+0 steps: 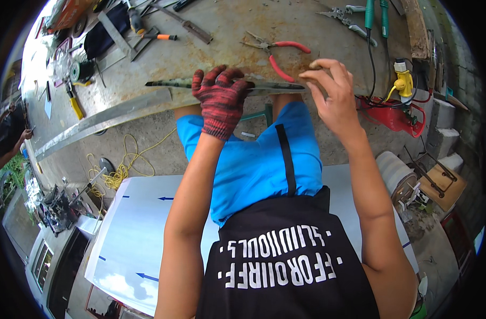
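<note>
My left hand, in a red and black knitted glove, is curled over a long, narrow, dark blade-like strip lying along the table's near edge. The palm side is hidden, but the fingers press down on the strip. Bare and raised, my right hand is beside the strip's right end, its fingers bent and thumb apart, with nothing visible between them. Just beyond the strip lie pliers with red handles, jaws pointing left.
A metal table carries a metal square, a yellow-handled tool, green-handled corded tools and a yellow plug. Yellow cord lies on the floor. Another person's hand is at far left. A white sheet lies behind me.
</note>
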The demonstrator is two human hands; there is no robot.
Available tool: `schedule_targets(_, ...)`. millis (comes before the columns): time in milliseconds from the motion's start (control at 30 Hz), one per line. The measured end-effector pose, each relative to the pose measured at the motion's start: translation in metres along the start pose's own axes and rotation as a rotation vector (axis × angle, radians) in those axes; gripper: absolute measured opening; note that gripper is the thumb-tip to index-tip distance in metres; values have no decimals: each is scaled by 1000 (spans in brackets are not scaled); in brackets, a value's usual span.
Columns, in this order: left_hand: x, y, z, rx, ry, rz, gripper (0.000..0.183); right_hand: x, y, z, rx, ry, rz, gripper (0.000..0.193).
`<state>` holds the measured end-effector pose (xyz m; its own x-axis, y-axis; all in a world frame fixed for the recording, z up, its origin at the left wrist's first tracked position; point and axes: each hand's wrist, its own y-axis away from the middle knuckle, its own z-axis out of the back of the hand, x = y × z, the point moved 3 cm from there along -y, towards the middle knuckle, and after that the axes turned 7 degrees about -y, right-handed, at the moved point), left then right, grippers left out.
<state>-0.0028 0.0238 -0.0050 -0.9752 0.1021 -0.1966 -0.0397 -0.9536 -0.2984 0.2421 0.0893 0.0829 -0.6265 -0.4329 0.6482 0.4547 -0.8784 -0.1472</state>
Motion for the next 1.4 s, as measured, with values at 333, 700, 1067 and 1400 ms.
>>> schedule_targets(333,0,-2,7,58,-12,-52,25,1,23,-35,-7,18,11,27)
schedule_targets(700,-1,-3,7,80,-10,-32,25,-10,17,-50,67,28,88,28)
schedule_targets(1067,-2,-4,2,23,5,-24,20,-10,19,-64,-34,-16,36,44)
schedule_targets(1400,-3,-9,6,5,34,-35,20,-13,18,-73,-63,59,102,32)
